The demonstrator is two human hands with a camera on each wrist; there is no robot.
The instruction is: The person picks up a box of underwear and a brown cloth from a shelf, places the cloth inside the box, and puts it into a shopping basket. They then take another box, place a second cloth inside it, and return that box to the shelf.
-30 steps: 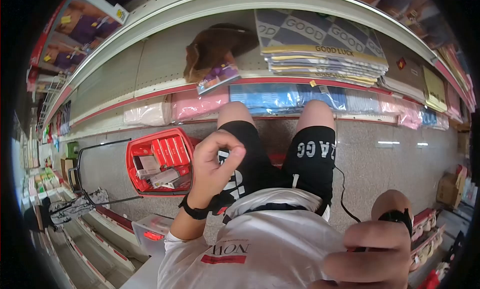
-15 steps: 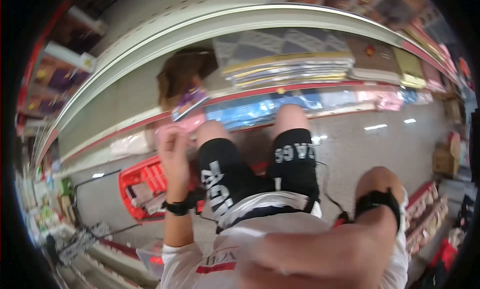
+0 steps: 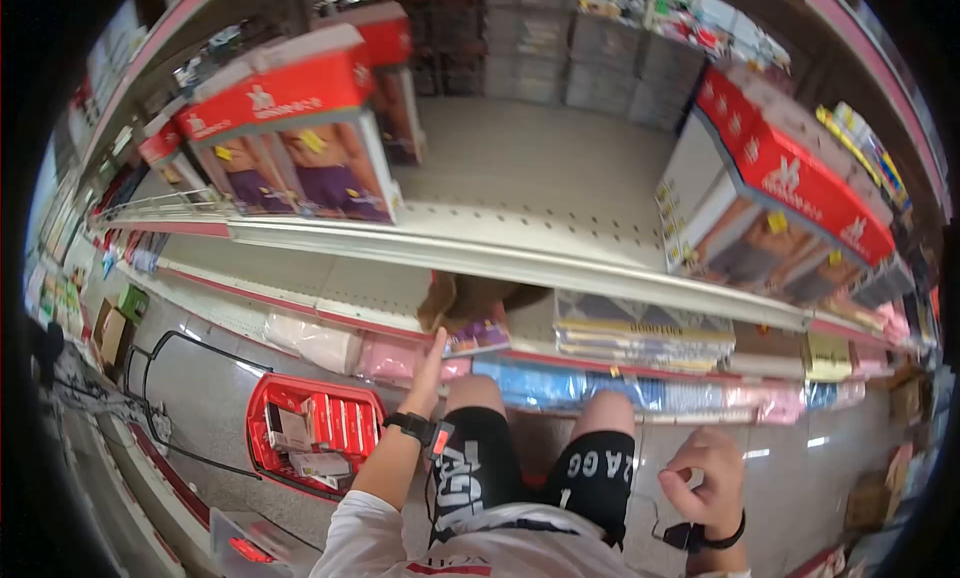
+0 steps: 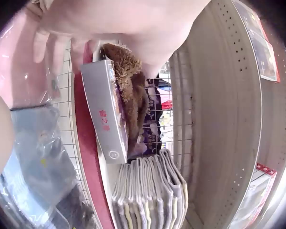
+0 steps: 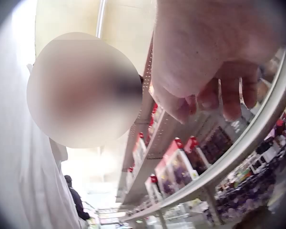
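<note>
My left hand reaches to the shelf's front edge, beside a fuzzy brown cloth item and a slim purple box lying there. From the left wrist, the hand spans the top of the view with its fingers extended. The box's grey end, marked with red characters, and the brown pile fabric show just below the palm. Out to the right of the legs, my right hand is raised with loosely curled fingers and holds nothing. Its fingers hang relaxed in the right wrist view.
Folded "GOOD LUCK" towels lie on the same shelf, right of the box. Bagged blue textiles line the bottom shelf. Red-topped underwear boxes stand on the upper shelf. A red basket with several boxes stands on the floor at left.
The head view has tilted up, bringing the upper shelf into sight. My left hand has gone from over the thigh to the shelf edge. My right hand has moved away from the chest.
</note>
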